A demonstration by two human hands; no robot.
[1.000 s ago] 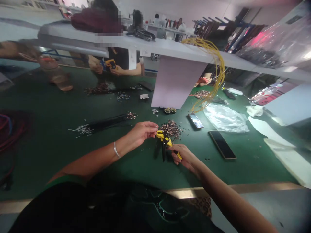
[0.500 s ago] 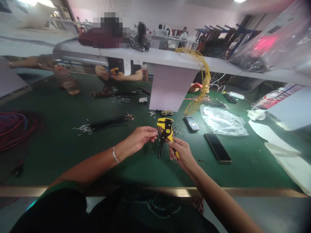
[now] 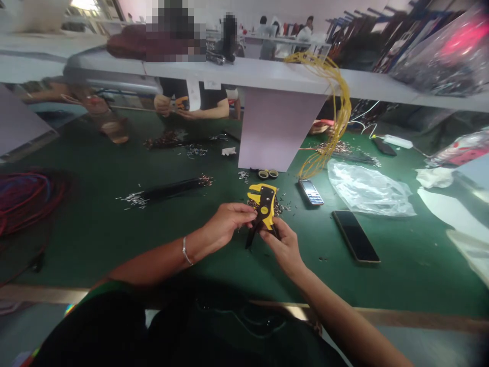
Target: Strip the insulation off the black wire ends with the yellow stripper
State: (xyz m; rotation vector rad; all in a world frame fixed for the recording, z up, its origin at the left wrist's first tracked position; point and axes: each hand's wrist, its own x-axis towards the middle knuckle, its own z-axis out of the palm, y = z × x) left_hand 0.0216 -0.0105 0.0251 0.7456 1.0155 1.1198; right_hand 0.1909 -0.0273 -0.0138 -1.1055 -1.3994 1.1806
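Observation:
My right hand (image 3: 283, 246) is wrapped around the handles of a yellow and black wire stripper (image 3: 264, 206), its jaws pointing up and to the left. Thumb and fingers of my left hand (image 3: 229, 222) are pinched together right beside the stripper's black body; what they grip is too small to make out. Behind and beneath the tool lies a pile of small cut bits (image 3: 281, 206) on the green table (image 3: 214, 265). To the left, a bundle of black wires (image 3: 171, 189) with bared ends rests on the table.
Two rings of tape (image 3: 268, 174) lie beyond the stripper. On the right are a keypad phone (image 3: 311, 192), a smartphone (image 3: 356, 236) and a plastic bag (image 3: 370, 188). Yellow wires (image 3: 344, 109) hang off the shelf (image 3: 267, 76). Red wire coils (image 3: 30, 201) lie left. Co-workers' hands (image 3: 187, 109) are across the table.
My left hand has come closer to the stripper and now overlaps its edge. My right hand's fingers have shifted on the handles. The camera view has turned slightly.

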